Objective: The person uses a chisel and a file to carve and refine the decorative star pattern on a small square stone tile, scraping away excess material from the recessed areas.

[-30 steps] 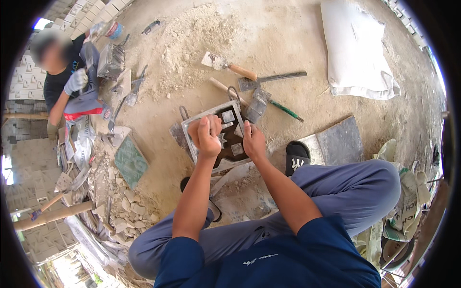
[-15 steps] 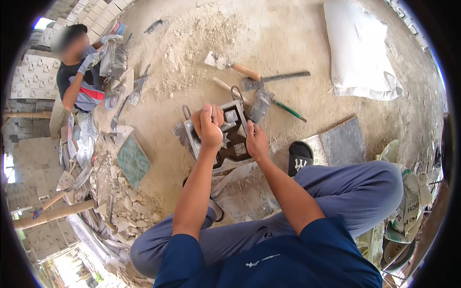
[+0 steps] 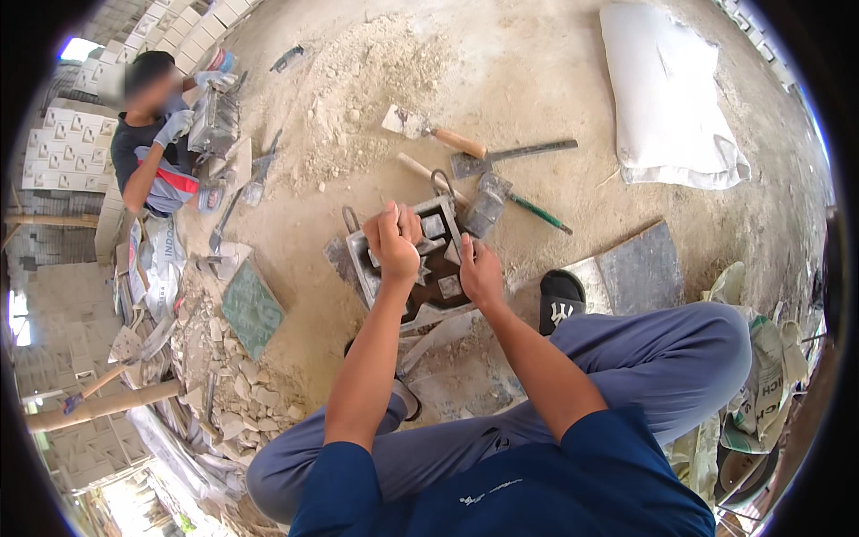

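Note:
A grey metal mould (image 3: 436,314) with a rectangular frame, wire loops at its far corners and blocky shapes inside lies on the ground in front of me. My left hand (image 3: 394,242) is closed in a fist over its left part. Whatever those fingers grip is hidden. At the mould's right side, my right hand (image 3: 481,270) is wrapped round the rim, thumb on top. Just beyond the right hand lies a mallet with a dusty dark head (image 3: 488,206). Beside it rest a green-handled tool (image 3: 541,215) and a flat metal bar (image 3: 528,153).
Further off lies a trowel with a wooden handle (image 3: 460,143), near a pale rubble heap (image 3: 358,98). A white sack (image 3: 671,98) is at far right, a dark slab (image 3: 640,268) nearer. Left are a green tile (image 3: 252,309), broken pieces (image 3: 246,394) and a gloved co-worker (image 3: 157,170) holding another mould.
The view has shifted slightly, so the mould and tools sit a little lower in it. Both my hands keep their places on the mould. The co-worker's head and body have moved a little.

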Tool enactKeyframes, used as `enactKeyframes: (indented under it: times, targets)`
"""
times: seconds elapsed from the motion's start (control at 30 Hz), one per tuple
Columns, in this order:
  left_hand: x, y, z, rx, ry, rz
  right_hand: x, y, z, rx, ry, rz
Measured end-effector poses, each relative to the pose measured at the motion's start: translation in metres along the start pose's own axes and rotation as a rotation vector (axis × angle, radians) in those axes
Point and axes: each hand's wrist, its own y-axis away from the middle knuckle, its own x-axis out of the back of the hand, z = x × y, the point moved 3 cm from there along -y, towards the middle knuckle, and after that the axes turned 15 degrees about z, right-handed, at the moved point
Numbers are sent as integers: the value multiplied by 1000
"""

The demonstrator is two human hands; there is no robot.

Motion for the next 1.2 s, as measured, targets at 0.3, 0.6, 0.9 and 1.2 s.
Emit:
enactKeyframes:
  times: [0.3,0.6,0.9,1.2]
  targets:
    - [3,3,10,-149,-30,113,1,-3,-4,-22,23,-5]
    - [-14,8,109,-331,115,263,2,-4,-6,-8,4,63]
    - [-13,-1,74,-350,17,470,0,-4,-7,7,-17,51]
    - [-14,-14,44,-397,-106,556,-2,-5,-5,-6,21,4]
